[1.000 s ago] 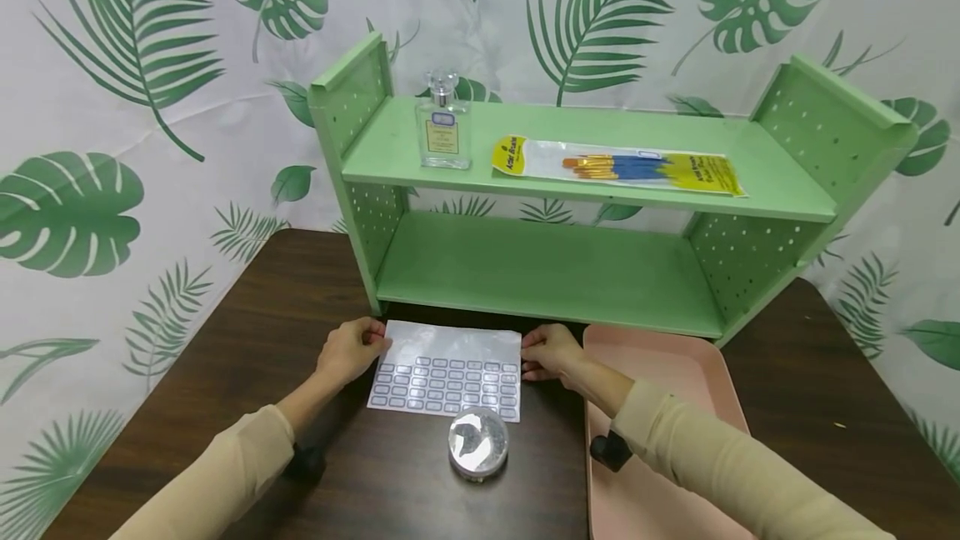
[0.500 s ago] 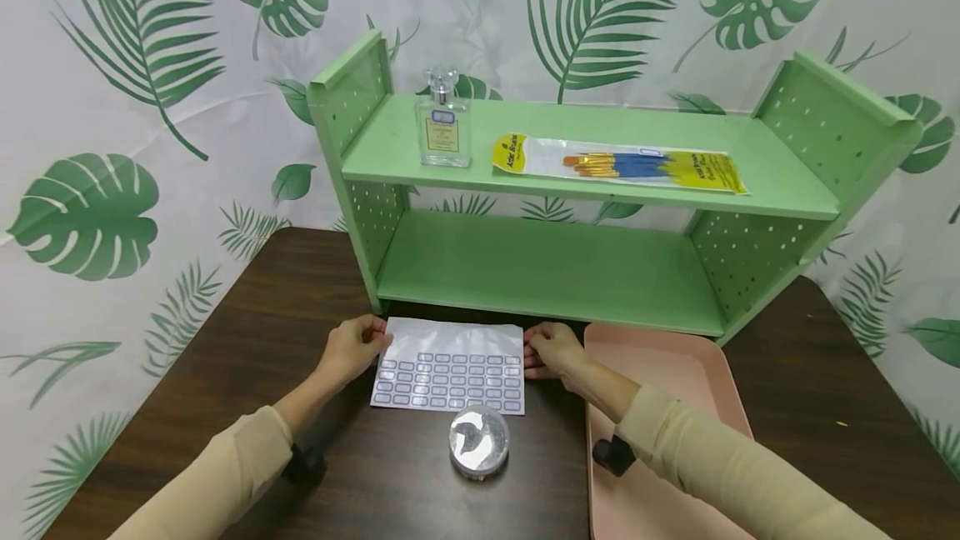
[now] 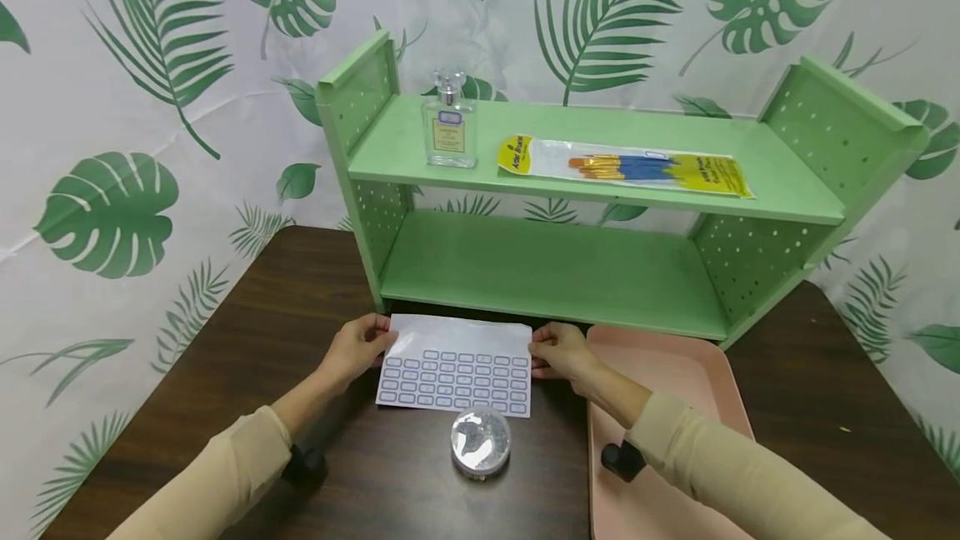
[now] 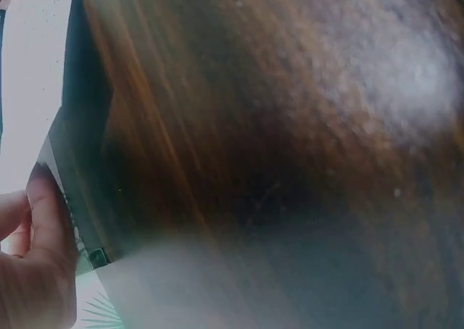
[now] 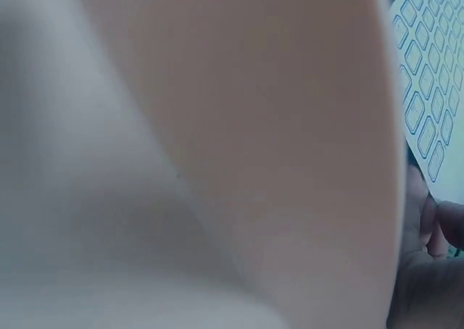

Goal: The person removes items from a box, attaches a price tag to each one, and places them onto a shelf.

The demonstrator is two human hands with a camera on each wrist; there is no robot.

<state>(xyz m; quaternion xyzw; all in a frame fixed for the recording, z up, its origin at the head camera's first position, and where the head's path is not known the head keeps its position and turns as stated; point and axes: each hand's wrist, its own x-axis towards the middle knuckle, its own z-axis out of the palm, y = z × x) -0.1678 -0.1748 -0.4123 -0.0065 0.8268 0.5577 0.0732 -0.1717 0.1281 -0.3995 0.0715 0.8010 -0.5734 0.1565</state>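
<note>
Both hands hold a white sheet of blue-bordered stickers (image 3: 455, 380) by its two side edges, in front of the green shelf. My left hand (image 3: 358, 350) pinches its upper left edge between thumb and fingers; in the left wrist view that hand (image 4: 38, 260) grips the paper's corner. The right hand (image 3: 562, 352) pinches the upper right edge, and the right wrist view shows its fingers at the sheet (image 5: 429, 75). Sticker rows fill the lower part, while the top strip is bare backing. Just below the sheet's near edge is a round clear-lidded container (image 3: 481, 442), overlapping that edge in the head view.
A green two-tier shelf (image 3: 555, 265) stands behind the sheet. Its upper tier bears a glass perfume bottle (image 3: 450, 133) and a packet of paintbrushes (image 3: 626, 167), each with a blue-bordered sticker. A pink tray (image 3: 675, 357) lies at the right, under the right forearm. The table (image 3: 270, 315) is dark wood.
The sheet tilts up slightly toward the head camera, both hands keeping their grip. The whole head view shifts a little to the right. The shelf items and container stay put.
</note>
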